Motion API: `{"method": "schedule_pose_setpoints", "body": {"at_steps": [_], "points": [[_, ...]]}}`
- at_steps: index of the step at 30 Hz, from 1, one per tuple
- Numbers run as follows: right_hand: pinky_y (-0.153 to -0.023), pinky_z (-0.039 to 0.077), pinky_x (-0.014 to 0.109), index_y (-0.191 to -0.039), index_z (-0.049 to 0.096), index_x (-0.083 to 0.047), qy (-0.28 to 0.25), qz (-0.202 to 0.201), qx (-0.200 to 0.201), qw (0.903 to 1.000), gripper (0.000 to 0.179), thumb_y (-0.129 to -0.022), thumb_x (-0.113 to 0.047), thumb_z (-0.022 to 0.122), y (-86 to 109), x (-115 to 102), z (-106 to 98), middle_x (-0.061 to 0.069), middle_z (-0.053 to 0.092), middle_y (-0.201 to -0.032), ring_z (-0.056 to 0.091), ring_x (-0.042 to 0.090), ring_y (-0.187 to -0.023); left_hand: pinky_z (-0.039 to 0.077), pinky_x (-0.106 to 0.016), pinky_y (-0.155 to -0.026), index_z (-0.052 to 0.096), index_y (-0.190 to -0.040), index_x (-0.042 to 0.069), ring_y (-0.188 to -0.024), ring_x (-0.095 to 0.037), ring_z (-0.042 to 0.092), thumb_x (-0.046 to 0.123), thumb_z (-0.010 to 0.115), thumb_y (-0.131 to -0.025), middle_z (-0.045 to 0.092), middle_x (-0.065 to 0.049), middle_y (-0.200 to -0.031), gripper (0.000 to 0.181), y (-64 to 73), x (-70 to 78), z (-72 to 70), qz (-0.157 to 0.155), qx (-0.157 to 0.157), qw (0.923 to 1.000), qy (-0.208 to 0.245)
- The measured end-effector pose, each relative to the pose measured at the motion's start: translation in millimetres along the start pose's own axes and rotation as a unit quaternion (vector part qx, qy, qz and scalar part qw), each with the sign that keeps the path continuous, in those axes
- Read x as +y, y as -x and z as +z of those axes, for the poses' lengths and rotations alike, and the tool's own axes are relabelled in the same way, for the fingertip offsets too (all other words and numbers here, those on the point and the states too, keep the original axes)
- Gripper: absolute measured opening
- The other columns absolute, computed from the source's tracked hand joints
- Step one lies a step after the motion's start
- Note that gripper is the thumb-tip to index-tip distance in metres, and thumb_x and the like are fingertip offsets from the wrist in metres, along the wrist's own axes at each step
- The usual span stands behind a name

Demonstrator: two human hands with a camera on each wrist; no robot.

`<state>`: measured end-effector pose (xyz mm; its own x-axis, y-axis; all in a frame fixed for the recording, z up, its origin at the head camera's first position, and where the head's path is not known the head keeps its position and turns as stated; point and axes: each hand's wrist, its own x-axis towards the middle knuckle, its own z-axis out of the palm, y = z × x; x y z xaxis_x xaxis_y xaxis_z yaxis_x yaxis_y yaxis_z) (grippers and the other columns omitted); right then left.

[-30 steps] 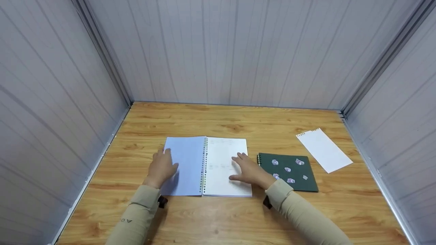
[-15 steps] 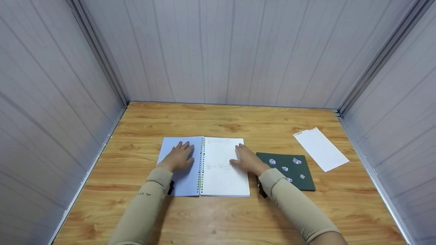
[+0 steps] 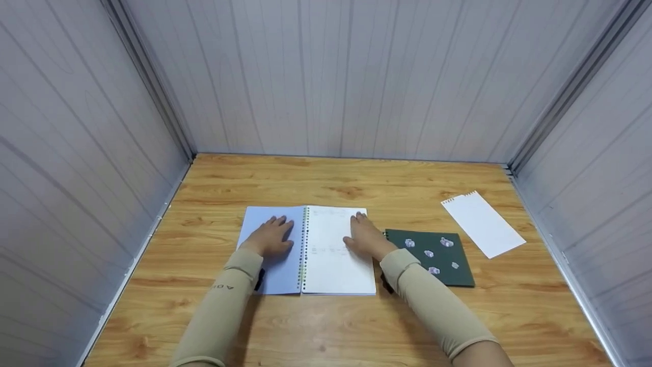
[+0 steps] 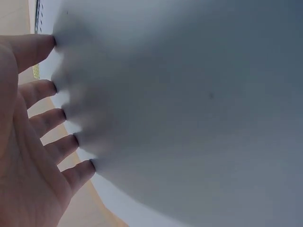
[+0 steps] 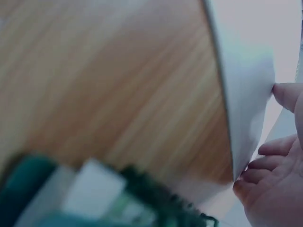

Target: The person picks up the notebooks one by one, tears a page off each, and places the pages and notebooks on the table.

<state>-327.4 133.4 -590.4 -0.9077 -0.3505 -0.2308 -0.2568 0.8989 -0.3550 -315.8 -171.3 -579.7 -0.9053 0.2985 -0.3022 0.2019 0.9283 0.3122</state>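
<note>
A spiral notebook [image 3: 336,275] lies open on the wooden table, a pale blue sheet on its left and a white page with faint print on its right. My left hand [image 3: 270,237] rests on the blue side, its fingers [image 4: 49,120] spread and fingertips right at the surface. On the white page's outer part lies my right hand [image 3: 367,237], fingers extended. In the right wrist view its fingertips [image 5: 241,179] touch the page near the edge. Neither hand grips anything.
A dark green spiral notebook [image 3: 448,260] with purple flower-like patches lies right of the open one, partly under the right forearm. Farther right is a loose white sheet [image 3: 484,224] with a torn perforated edge. Pale panel walls [image 3: 326,76] enclose the wooden table [image 3: 326,331].
My left hand has moved right, from the blue sheet's outer edge onto its middle. My right hand has shifted slightly up along the white page.
</note>
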Motion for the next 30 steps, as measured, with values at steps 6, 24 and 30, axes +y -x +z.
{"method": "schedule_pose_setpoints", "body": {"at_steps": [6, 24, 30], "points": [[-0.138, 0.018, 0.049, -0.167, 0.028, 0.011, 0.002, 0.017, -0.003, 0.9999, 0.081, -0.112, -0.041, 0.059, -1.9, 0.5, -0.9, 0.030, 0.023, -0.177, 0.019, 0.042, -0.168, 0.016, -0.056, -0.137, 0.038, -0.170, 0.017, -0.169, -0.041, 0.018, 0.040, 0.059, -0.108, 0.027, -0.014, -0.180, 0.070, -2.4, 0.7, -4.2, -0.009, -0.011, 0.9999, 0.000], [-0.138, 0.018, 0.051, -0.169, 0.027, 0.007, -0.003, 0.020, -0.006, 0.9998, 0.077, -0.113, -0.036, 0.058, 3.6, -7.4, -1.3, 0.026, 0.026, -0.177, 0.022, 0.040, -0.168, 0.020, -0.058, -0.136, 0.042, -0.168, 0.011, -0.167, -0.044, 0.024, 0.037, 0.062, -0.105, 0.032, -0.019, -0.178, 0.071, -4.1, 3.4, -6.4, -0.009, -0.012, 0.9999, -0.008], [-0.135, 0.027, 0.052, -0.169, 0.032, 0.001, -0.069, 0.025, 0.032, 0.9968, 0.073, -0.110, -0.024, 0.066, 5.3, -12.1, 1.6, 0.021, 0.037, -0.175, 0.034, 0.039, -0.164, 0.018, -0.057, -0.137, 0.040, -0.169, 0.013, -0.167, -0.043, 0.022, 0.038, 0.063, -0.106, 0.029, -0.018, -0.179, 0.071, -4.2, 4.2, -7.8, -0.012, -0.025, 0.9996, -0.005]]}}
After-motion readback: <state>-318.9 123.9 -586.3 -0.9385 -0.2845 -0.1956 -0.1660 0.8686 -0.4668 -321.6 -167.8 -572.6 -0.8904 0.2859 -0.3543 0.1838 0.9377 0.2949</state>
